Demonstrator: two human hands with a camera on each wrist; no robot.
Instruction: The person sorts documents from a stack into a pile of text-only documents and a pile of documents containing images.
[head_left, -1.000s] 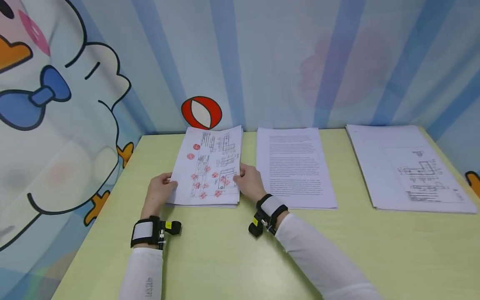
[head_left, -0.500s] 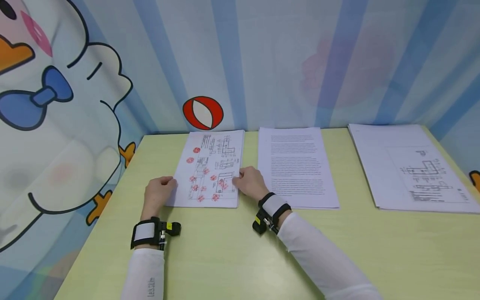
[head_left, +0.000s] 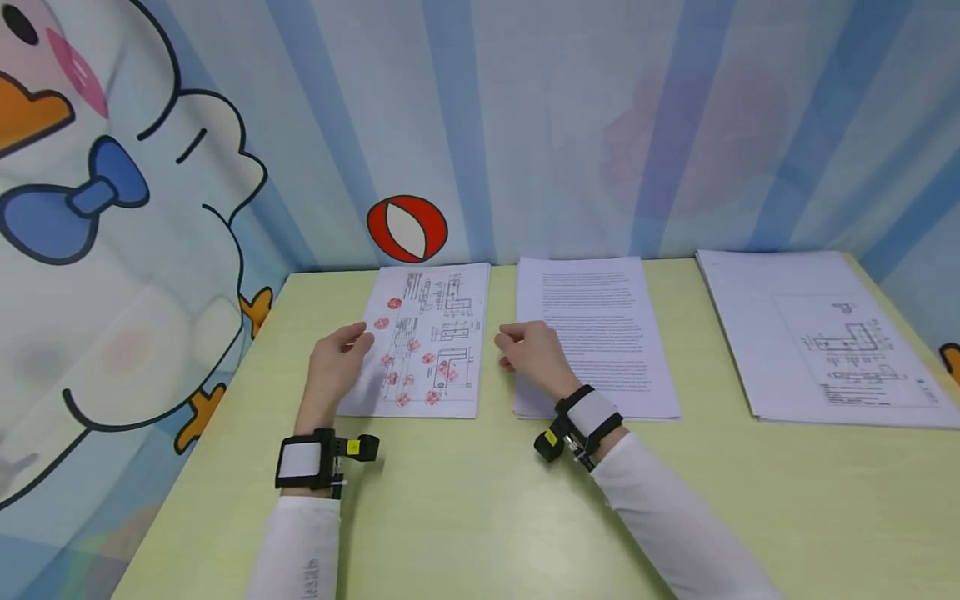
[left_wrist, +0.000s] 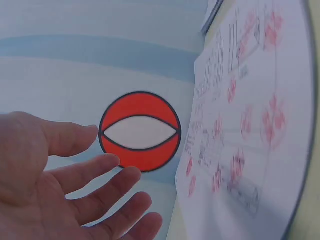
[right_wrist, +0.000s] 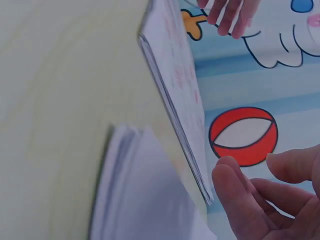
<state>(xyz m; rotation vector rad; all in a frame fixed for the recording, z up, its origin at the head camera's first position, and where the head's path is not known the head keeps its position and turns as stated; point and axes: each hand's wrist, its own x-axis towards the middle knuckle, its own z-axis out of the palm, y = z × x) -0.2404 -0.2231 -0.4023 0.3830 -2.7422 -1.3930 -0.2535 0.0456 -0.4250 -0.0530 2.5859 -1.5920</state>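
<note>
A stack of paper printed with line drawings and red stamps (head_left: 420, 367) lies flat at the left of the table. Over its left edge hovers my left hand (head_left: 337, 360), fingers loosely bent and holding nothing; the left wrist view shows the palm and spread fingers (left_wrist: 110, 185) beside the stamped sheet. My right hand (head_left: 536, 354) hangs above the left edge of a stack of text pages (head_left: 600, 292), its thumb and fingers apart and nothing between them. In the right wrist view both stacks' edges show, with the stamped stack (right_wrist: 172, 85) beyond the nearer white stack (right_wrist: 155, 195).
A third stack of paper with a line drawing (head_left: 825, 333) lies at the right end of the pale yellow table (head_left: 465, 508). Behind the table hangs a striped cartoon backdrop (head_left: 555, 125) with a red ball printed on it.
The stamped stack, gripped at both sides and raised at first, now lies flat. Both hands have let go; the left rose over the paper and the right moved right.
</note>
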